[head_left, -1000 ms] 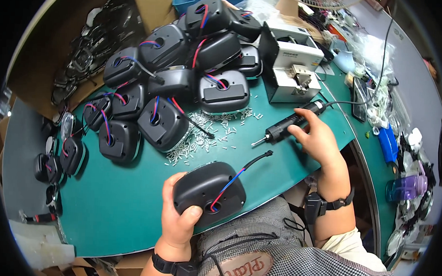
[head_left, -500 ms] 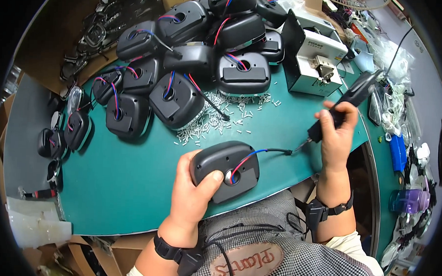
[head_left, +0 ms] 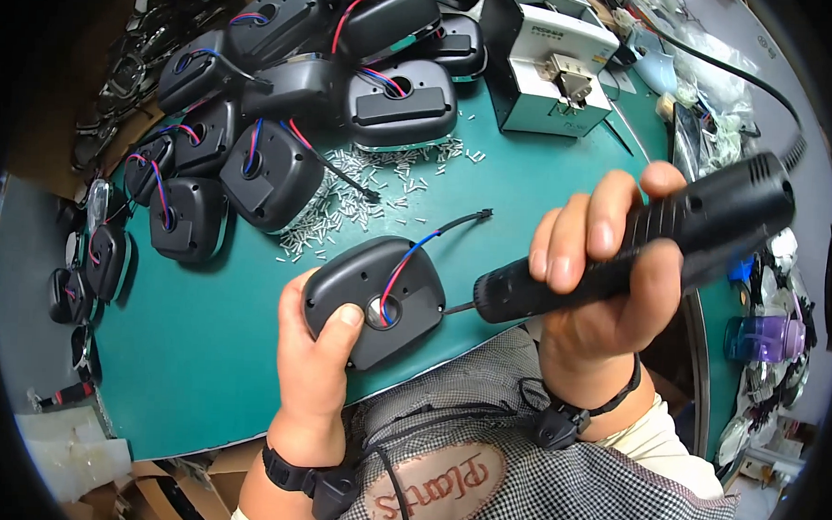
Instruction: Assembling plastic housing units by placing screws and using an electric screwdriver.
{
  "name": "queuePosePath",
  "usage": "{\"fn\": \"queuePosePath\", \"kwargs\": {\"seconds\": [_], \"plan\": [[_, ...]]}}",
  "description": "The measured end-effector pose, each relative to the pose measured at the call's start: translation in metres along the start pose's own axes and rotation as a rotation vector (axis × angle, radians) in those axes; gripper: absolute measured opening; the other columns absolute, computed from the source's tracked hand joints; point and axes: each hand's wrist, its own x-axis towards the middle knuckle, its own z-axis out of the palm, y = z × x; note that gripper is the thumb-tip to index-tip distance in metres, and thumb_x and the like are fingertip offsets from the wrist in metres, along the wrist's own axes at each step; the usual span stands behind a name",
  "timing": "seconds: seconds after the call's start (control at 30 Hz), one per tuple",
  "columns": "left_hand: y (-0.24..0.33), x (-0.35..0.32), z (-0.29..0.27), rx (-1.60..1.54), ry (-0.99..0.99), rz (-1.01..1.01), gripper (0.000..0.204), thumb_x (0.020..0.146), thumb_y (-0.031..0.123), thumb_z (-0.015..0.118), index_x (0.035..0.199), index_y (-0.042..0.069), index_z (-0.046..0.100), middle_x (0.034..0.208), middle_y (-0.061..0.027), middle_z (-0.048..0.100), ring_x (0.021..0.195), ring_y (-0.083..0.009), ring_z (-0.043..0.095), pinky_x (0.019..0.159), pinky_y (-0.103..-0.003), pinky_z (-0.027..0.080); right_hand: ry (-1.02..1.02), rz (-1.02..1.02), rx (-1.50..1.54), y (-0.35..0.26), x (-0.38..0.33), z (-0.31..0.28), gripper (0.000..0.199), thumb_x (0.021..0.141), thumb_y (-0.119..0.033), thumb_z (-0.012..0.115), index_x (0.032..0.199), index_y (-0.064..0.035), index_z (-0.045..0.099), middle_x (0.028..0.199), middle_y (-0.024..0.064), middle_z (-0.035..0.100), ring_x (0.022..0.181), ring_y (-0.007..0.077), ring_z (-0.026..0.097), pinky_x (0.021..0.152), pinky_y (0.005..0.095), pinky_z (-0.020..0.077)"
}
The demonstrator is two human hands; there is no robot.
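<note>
My left hand (head_left: pixel 319 348) grips the left side of a black rounded housing (head_left: pixel 361 267), its thumb pressed on the back face. Red and blue wires (head_left: pixel 399 269) come out of the round hole in that face and end in a dark sleeved lead beyond its far right edge. My right hand (head_left: pixel 608 258) is wrapped round a black corded electric screwdriver (head_left: pixel 710 224), held nearly level. Its thin bit reaches the right edge of the housing, at or very near a corner screw hole. Whether a screw sits there is too small to tell.
Several similar black housings (head_left: pixel 268 177) with wires crowd the far left of the green table (head_left: pixel 202 363). Loose silver screws (head_left: pixel 321 215) lie scattered beside them. A white and black boxy machine (head_left: pixel 551 72) stands at the far right, and a purple bottle (head_left: pixel 766 339) at the right edge.
My right hand has brought the screwdriver down and toward me, turning it so the bit meets the housing's right edge. The view has shifted, and the housing stays in my left hand.
</note>
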Motion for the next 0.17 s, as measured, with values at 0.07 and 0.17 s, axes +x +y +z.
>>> {"fn": "queuePosePath", "kwargs": {"seconds": [0.07, 0.17], "plan": [[0.001, 0.0005, 0.0019, 0.005, -0.003, -0.005, 0.05, 0.086, 0.021, 0.07, 0.125, 0.0, 0.048, 0.111, -0.0092, 0.059, 0.1, -0.0156, 0.058, 0.091, -0.031, 0.048, -0.135, -0.054, 0.021, 0.0039, -0.0027, -0.0081, 0.073, 0.086, -0.055, 0.069, 0.131, -0.0063, 0.039, 0.087, 0.0059, 0.055, 0.061, 0.0178, 0.059, 0.058, 0.0332, 0.0511], [0.0021, 0.0004, 0.001, -0.003, 0.032, -0.006, 0.052, 0.084, 0.022, 0.071, 0.125, 0.0, 0.047, 0.11, -0.0098, 0.06, 0.098, -0.0162, 0.059, 0.09, -0.031, 0.049, -0.143, -0.034, 0.027, 0.0034, -0.0096, -0.01, 0.084, 0.077, -0.062, 0.074, 0.129, -0.0059, 0.039, 0.086, 0.0069, 0.056, 0.063, 0.0187, 0.061, 0.059, 0.0335, 0.0527]]}}
